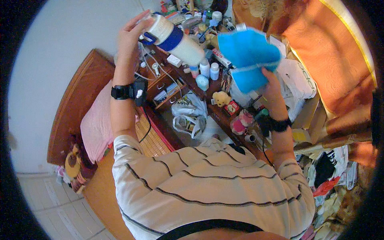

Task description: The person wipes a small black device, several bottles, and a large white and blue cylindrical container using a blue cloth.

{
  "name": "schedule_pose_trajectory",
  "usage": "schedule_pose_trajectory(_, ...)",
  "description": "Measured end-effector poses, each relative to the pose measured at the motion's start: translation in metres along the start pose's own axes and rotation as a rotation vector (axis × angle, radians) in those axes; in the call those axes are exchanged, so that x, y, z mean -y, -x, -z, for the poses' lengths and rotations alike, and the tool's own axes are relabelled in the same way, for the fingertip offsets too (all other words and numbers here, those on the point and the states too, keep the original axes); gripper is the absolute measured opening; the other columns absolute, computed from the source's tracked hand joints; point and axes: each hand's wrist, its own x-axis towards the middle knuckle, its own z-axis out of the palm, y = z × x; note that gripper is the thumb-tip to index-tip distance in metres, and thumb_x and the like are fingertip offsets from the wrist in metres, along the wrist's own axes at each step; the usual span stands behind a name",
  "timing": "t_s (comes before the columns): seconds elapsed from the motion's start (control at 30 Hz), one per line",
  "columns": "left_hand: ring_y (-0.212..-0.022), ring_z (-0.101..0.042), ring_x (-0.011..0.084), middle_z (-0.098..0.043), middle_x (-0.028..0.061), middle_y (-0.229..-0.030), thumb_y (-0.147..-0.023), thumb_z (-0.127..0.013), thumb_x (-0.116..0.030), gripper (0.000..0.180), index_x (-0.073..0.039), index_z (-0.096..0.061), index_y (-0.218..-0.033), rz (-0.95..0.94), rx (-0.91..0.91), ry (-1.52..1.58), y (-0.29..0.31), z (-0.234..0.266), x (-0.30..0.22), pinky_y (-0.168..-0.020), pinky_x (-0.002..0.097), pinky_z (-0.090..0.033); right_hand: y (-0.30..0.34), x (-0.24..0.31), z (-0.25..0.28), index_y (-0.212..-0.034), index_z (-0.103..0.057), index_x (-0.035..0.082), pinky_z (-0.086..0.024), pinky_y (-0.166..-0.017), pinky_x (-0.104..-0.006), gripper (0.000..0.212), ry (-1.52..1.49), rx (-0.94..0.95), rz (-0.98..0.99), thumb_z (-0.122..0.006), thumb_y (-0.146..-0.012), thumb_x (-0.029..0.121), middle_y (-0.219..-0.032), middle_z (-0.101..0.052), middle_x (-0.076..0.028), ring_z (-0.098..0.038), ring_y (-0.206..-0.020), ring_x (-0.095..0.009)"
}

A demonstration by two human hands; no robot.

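Observation:
My left hand (pixel 134 34) is closed round the top end of a white bottle with a dark blue band (pixel 176 40), a tumbler by its shape. The bottle is tilted, its base toward the right, above the cluttered desk. In my right hand (pixel 273 89) a bright blue cloth (pixel 250 56) is pinched at its lower right edge and hangs spread out. A gap separates the cloth from the bottle. Below them stand small white bottles (pixel 210 70) and a pale blue lump-shaped thing (pixel 202 82). Some of my left fingers are hidden behind the bottle's lid.
The dark wooden desk (pixel 216 110) carries a small yellow plush toy (pixel 221 98), cables and many small items. Plastic bags (pixel 188 116) sit beneath it. A bed with a wooden headboard (pixel 76 104) and pink pillow (pixel 98 124) is left; an orange curtain (pixel 324 52) hangs right.

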Motion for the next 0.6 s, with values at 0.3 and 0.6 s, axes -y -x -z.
schedule_pose_trajectory(0.3,-0.079,-0.056,0.0118,-0.061,0.0064,-0.09,-0.072,-0.061,-0.011,0.036,-0.003,-0.057,-0.106,0.319,0.192,0.261,0.146,-0.045,-0.065,-0.072,0.0245,-0.043,0.029,-0.054,-0.044,-0.111,-0.049,0.0,-0.044,-0.082,-0.0306,0.044,0.044,0.476,-0.584,-0.055,-0.077,0.028,-0.102,-0.058,-0.01,-0.057,-0.089,-0.019)
schedule_pose_trajectory(0.6,-0.087,-0.057,0.0152,-0.059,0.0086,-0.097,-0.068,-0.063,-0.013,0.043,0.0,-0.054,-0.108,0.308,0.288,0.413,0.227,-0.048,-0.059,-0.078,0.0269,-0.045,0.156,-0.088,-0.005,-0.117,-0.042,0.0,-0.04,-0.089,-0.0345,0.059,-0.298,0.415,-0.904,-0.062,-0.07,0.03,-0.11,-0.053,-0.012,-0.053,-0.098,-0.022)
